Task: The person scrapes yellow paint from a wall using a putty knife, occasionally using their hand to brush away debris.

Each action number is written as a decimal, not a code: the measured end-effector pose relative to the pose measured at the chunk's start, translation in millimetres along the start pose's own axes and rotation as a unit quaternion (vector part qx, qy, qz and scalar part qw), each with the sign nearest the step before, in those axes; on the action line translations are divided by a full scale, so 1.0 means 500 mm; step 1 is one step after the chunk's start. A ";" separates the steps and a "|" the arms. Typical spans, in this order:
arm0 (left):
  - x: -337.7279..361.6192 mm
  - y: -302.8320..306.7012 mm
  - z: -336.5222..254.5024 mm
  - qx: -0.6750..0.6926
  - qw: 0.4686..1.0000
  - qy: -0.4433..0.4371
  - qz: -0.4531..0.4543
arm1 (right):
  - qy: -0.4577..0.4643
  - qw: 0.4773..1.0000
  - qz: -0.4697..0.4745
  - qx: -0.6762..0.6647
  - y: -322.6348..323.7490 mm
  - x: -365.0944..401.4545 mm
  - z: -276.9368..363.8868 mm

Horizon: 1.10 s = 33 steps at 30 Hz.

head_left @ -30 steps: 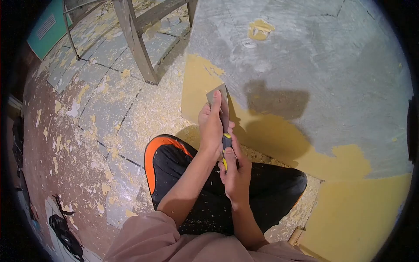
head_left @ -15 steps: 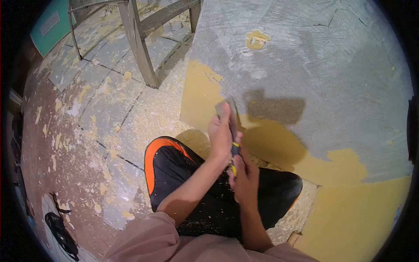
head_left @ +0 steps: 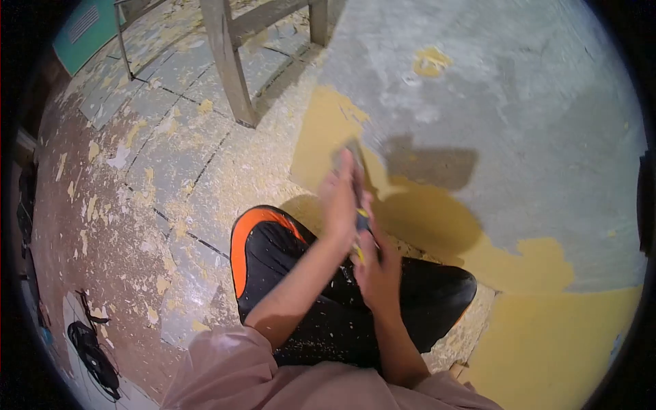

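Note:
A scraper with a yellow and dark handle and a flat grey blade lies between both hands. My right hand is wrapped round its handle. My left hand is closed on the upper part near the blade, its thumb or a finger lying along it; motion blurs the blade end. The blade is over the yellow area at the left edge of a large board, whose surface is grey with yellow patches. Whether the blade touches the board I cannot tell.
My bent legs in black trousers are under my arms. A wooden stand rises at the upper left. Flakes and dust cover the tiled floor. A coiled black cable lies lower left, a yellow panel lower right, a green panel upper left.
The view has shifted slightly, so the stand and board appear further right and higher. Both hands, with the scraper, have moved a little left relative to the board.

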<state>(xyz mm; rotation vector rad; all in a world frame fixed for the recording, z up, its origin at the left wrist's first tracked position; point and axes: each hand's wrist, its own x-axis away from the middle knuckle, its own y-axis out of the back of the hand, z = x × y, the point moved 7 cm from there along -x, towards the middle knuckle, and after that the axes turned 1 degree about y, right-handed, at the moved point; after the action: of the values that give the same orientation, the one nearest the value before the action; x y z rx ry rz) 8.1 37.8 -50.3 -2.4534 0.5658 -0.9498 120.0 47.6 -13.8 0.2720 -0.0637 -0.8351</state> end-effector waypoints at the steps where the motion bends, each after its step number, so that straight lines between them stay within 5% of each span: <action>1: -0.002 -0.018 0.036 0.021 1.000 -0.001 -0.011 | -0.126 0.989 -0.002 -0.079 0.024 0.027 -0.006; 8: -0.023 -0.016 0.000 0.060 0.995 -0.022 0.075 | -0.111 0.988 -0.044 -0.102 -0.018 0.026 -0.016; 13: -0.026 -0.028 0.046 0.052 0.997 -0.045 0.018 | -0.141 0.987 -0.031 -0.071 0.033 0.026 -0.013; 17: -0.009 -0.012 -0.010 0.060 0.997 0.009 0.047 | -0.117 0.987 -0.027 -0.105 -0.010 0.028 -0.013; 22: 0.004 -0.049 0.017 0.077 0.994 -0.035 0.067 | -0.156 0.983 -0.044 -0.083 0.036 0.023 -0.009; 26: -0.013 -0.012 -0.021 0.069 0.996 -0.024 0.049 | -0.082 0.991 -0.020 -0.100 -0.015 0.016 -0.001; 29: -0.002 -0.040 0.032 0.030 0.998 -0.036 0.040 | -0.163 0.982 -0.022 -0.087 0.036 0.046 0.001; 32: 0.005 -0.023 -0.034 0.042 0.999 0.002 0.005 | -0.075 0.994 -0.022 -0.079 0.000 -0.004 -0.001; 33: -0.029 -0.020 -0.048 0.095 0.993 -0.033 0.061 | -0.100 0.988 -0.012 -0.118 -0.025 -0.008 0.002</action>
<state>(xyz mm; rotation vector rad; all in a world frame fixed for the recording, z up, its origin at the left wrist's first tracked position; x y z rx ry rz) -16.7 47.2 -36.6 -2.2448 0.5696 -0.8309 107.9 42.4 -15.9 -0.0355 -0.1485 -0.8830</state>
